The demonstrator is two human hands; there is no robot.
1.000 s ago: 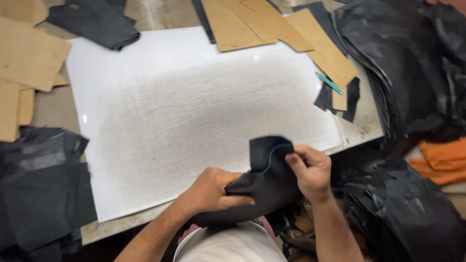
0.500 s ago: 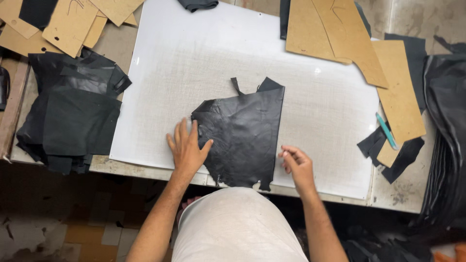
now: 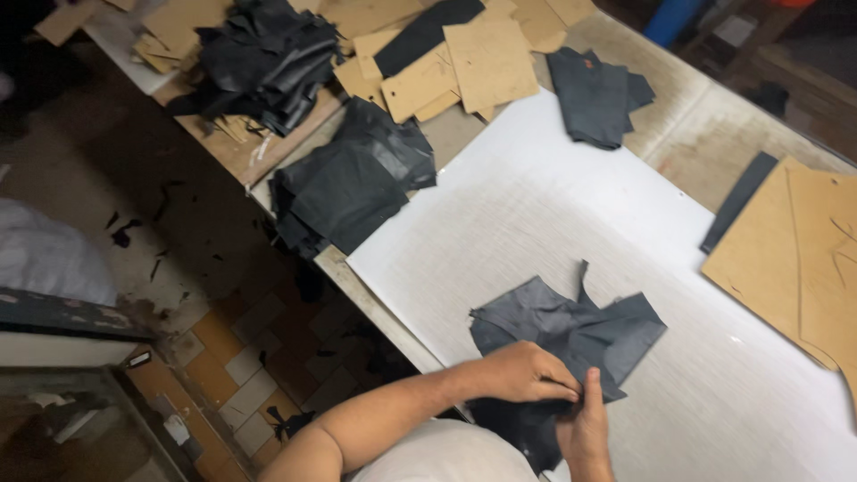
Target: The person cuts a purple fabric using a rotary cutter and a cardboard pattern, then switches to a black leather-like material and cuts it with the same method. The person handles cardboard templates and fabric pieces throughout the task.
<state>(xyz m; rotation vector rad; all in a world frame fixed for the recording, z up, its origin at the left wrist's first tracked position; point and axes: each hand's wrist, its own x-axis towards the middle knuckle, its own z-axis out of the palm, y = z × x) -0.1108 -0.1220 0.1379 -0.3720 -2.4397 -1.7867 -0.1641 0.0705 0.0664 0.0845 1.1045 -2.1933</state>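
Observation:
A dark, irregular piece of leather (image 3: pixel 571 326) lies crumpled on the white cutting board (image 3: pixel 553 214) near its front edge. My left hand (image 3: pixel 522 370) rests on the piece's near part, fingers pinching a fold. My right hand (image 3: pixel 585 424) meets it from below, fingertips gripping the same fold of leather. Part of the piece hangs over the board's edge under my hands.
A pile of black leather scraps (image 3: pixel 348 183) sits at the board's left corner, another pile (image 3: pixel 263 58) farther back. Brown cardboard patterns (image 3: pixel 464 62) lie at the back, a large one (image 3: pixel 794 259) at the right. A folded dark piece (image 3: pixel 594 94) rests beyond the board. The floor drops off left.
The view has swung left. The leather piece, spread flat under both palms half a second ago, is now bunched, with both hands pinching a fold together.

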